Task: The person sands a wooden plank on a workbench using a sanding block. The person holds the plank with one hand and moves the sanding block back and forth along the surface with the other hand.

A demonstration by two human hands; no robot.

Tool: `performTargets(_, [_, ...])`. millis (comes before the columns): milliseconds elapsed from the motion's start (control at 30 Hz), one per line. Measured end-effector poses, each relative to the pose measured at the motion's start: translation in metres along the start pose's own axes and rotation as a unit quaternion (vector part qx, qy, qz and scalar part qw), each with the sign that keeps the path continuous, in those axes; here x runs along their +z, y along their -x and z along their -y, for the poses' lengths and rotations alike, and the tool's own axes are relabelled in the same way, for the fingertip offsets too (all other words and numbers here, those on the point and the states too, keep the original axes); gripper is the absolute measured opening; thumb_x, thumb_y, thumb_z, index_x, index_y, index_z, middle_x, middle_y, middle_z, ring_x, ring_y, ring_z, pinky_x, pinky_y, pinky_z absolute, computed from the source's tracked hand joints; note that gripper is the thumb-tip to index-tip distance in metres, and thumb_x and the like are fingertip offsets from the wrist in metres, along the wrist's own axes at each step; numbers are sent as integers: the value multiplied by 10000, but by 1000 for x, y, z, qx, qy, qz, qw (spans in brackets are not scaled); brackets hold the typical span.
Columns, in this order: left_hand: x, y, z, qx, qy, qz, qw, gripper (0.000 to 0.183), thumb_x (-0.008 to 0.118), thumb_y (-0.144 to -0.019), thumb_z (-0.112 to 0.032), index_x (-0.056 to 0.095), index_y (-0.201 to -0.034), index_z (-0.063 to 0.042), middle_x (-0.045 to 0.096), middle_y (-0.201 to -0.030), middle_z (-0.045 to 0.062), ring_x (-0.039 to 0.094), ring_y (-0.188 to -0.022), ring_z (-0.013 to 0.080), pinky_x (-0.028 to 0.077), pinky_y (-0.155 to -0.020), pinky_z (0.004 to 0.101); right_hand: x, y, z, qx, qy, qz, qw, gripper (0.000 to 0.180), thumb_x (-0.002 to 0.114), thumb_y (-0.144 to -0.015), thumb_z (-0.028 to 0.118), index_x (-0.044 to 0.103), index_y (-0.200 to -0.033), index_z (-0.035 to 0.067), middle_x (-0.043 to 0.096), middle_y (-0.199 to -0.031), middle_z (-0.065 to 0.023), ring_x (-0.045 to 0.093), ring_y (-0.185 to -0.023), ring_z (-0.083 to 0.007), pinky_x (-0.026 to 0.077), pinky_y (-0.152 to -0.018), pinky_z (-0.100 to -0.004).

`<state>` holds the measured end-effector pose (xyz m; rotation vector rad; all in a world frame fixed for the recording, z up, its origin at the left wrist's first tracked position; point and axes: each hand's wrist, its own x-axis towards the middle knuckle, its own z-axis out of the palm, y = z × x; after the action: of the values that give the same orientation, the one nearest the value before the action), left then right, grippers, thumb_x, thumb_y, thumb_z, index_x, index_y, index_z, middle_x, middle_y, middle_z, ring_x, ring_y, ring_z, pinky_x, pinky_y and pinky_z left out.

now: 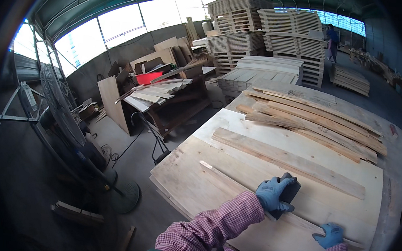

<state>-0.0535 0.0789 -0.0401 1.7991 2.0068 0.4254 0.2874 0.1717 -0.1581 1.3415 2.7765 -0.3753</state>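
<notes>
My left hand (274, 195), in a blue work glove, grips a dark block (289, 189), perhaps a sanding block, set on a narrow wooden board (230, 178). Near the board's right end, my right hand (330, 235), gloved alike, is closed over its edge and holds it. The board lies on pale plywood sheets (191, 173) and runs from the middle of the sheets towards the lower right. Beyond it and roughly parallel lie a wider plank (288, 162) and, farther back, a loose pile of wooden boards (318, 125).
Left of the plywood stand a hand-truck frame (157, 140) and a pedestal fan (62, 106). Behind are a wooden table with slats (154, 95), a red basin (152, 77), stacked boards (263, 72) and tall pallet stacks (236, 34). A person (332, 42) is at the far right.
</notes>
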Motion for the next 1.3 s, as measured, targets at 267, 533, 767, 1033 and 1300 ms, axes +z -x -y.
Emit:
performTargets(267, [0, 0, -16, 38, -193, 21, 980, 1142, 833, -578, -616, 287, -1505, -233, 527, -1255, 233, 507, -1195, 379, 212, -1113, 624, -10, 2, 13, 7, 23, -2, 1000, 490, 684, -789, 567, 700, -1071, 166, 668, -1012, -80, 624, -988, -258, 464, -915, -415])
performTargets(533, [-9, -6, -22, 9, -209, 99, 973, 1136, 752, -622, -722, 263, -1524, -236, 535, -1285, 210, 520, -1212, 355, 265, -1083, 609, -19, 9, 23, 29, 72, 41, 996, 531, 615, -839, 603, 667, -1154, 178, 659, -1097, -81, 607, -1076, -250, 464, -947, -408])
performTargets(767, [18, 2, 12, 33, -115, 31, 992, 1078, 777, -661, -443, 216, -1549, -200, 507, -1287, 278, 569, -1092, 457, 468, -969, 497, -30, 1, 34, 39, 100, 99, 989, 577, 531, -879, 649, 629, -1197, 177, 670, -1127, -89, 629, -1084, -250, 488, -920, -414])
performTargets(1033, [50, 18, 10, 69, -108, -105, 986, 912, 732, -722, -442, 310, -1510, -259, 421, -1359, 320, 480, -1176, 494, 387, -1017, 565, -31, -10, 36, 64, 85, 89, 990, 587, 525, -880, 647, 619, -1200, 164, 682, -1083, -110, 652, -1038, -274, 501, -894, -446])
performTargets(1300, [63, 2, -3, 35, -141, -119, 982, 710, 694, -832, -456, 432, -1456, -242, 489, -1291, 294, 525, -1120, 466, 426, -968, 547, -42, -12, 40, 65, 64, 108, 990, 575, 508, -908, 617, 611, -1238, 157, 654, -1175, -95, 605, -1126, -261, 469, -961, -446])
